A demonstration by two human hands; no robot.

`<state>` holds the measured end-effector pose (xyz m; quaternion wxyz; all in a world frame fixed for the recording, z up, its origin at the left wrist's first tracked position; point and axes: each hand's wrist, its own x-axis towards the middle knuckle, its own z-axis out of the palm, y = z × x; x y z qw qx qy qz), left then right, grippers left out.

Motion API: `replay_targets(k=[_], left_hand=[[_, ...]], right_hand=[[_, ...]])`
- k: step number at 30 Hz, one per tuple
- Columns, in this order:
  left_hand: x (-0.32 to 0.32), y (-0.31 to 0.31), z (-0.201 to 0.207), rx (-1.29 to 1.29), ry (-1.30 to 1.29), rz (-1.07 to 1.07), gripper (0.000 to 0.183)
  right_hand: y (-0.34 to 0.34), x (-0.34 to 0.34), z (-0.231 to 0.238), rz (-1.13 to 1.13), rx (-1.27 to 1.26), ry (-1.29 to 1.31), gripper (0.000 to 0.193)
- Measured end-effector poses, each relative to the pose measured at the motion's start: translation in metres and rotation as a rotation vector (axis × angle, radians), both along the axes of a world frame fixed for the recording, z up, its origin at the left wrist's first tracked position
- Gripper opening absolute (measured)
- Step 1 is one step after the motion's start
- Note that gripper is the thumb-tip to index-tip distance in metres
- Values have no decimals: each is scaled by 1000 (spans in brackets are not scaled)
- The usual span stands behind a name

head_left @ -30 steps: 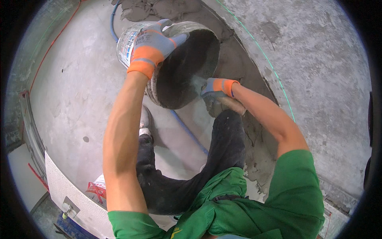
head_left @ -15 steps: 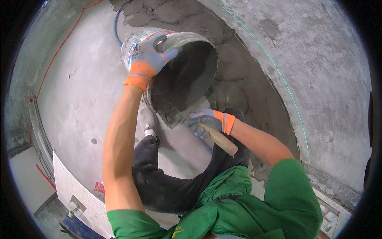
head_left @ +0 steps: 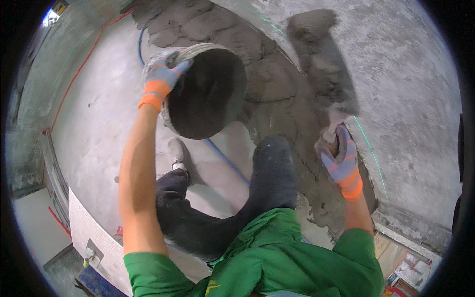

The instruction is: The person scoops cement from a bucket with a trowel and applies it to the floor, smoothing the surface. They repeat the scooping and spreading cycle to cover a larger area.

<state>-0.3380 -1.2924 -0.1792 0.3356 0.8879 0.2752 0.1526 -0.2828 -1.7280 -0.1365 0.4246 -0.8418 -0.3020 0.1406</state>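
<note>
My left hand [head_left: 163,79], in a grey glove with an orange cuff, grips the rim of a bucket [head_left: 213,96]. The bucket is tipped, its wide mouth facing me, and the inside is coated dark grey. Out to the right, my right hand [head_left: 343,161], gloved alike, is closed around a trowel [head_left: 337,119] whose blade is smeared by motion. Beyond the blade, a dark, blurred streak of wet mortar [head_left: 326,67] reaches across the grey wall surface. More wet mortar [head_left: 274,84] covers the strip between bucket and wall in lumpy ridges.
A blue hose [head_left: 225,159] crosses the pale floor [head_left: 109,94] behind the bucket and past my bent knee [head_left: 274,166]. A green laser line [head_left: 371,148] runs along the wall. At lower left lies a white textured panel [head_left: 94,222], near metal profiles [head_left: 55,166].
My right hand has swung from the bucket's mouth out right to the wall with the trowel. A dark mortar streak now shows there. The bucket has shifted left, its mouth turned more toward me.
</note>
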Motion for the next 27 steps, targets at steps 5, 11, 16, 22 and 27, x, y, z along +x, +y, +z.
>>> replay_targets(k=[5,11,16,22,27], left_hand=[[-25,3,-13,37,-106,41,51],[-31,0,-23,29,-79,53,58],[-10,7,-11,272,149,40,69],[4,18,1,30,172,66,73],[8,19,4,-46,173,2,65]], right_hand=[[-22,45,-155,-413,-412,-314,39],[-36,68,-222,-603,-520,-31,47],[14,80,-103,-125,-512,-114,42],[130,57,-43,358,-740,-625,35],[277,74,-88,338,-835,-1086,29]])
